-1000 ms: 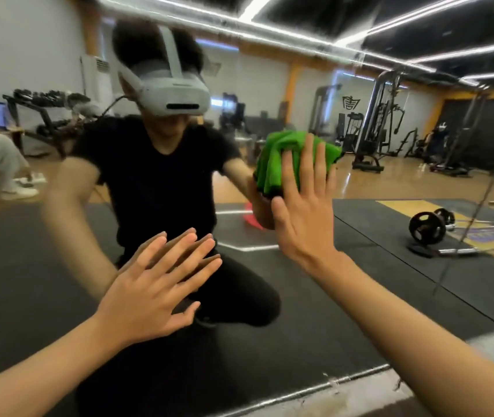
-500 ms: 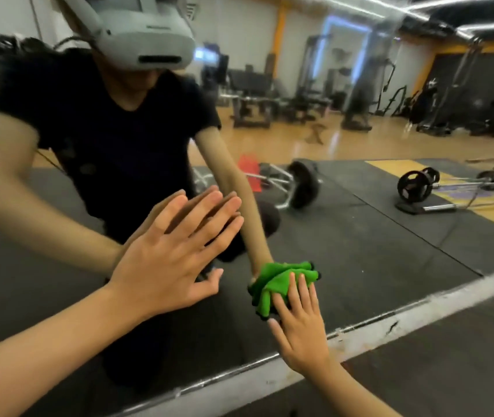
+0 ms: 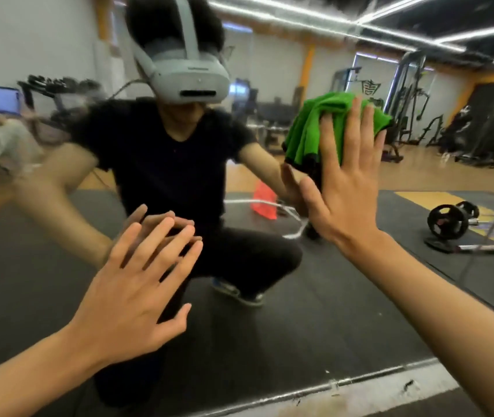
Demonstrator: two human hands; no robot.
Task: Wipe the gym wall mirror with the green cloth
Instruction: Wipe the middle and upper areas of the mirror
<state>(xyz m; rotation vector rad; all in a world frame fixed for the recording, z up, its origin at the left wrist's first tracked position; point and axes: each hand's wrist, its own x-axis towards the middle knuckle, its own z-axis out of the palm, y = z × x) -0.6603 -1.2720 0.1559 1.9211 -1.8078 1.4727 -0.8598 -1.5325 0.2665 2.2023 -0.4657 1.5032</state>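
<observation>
Wall mirror [image 3: 360,311] fills view, reflecting crouched person [image 3: 173,164]. Left hand [image 3: 131,296] flat on glass low-centre, grip apart, fingers spread. Right hand [image 3: 345,188] upper right, grip apart, straight fingers pressing bunched green cloth [image 3: 309,133] against mirror.

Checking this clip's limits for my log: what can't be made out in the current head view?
Head view:
- Green cloth: the part beneath the right hand is hidden by palm and fingers.
- Left hand: its own back hides whether the palm touches the mirror.
- Mirror: top and sides cut off by frame edges.
- Reflected room, left side: motion-blurred.
</observation>
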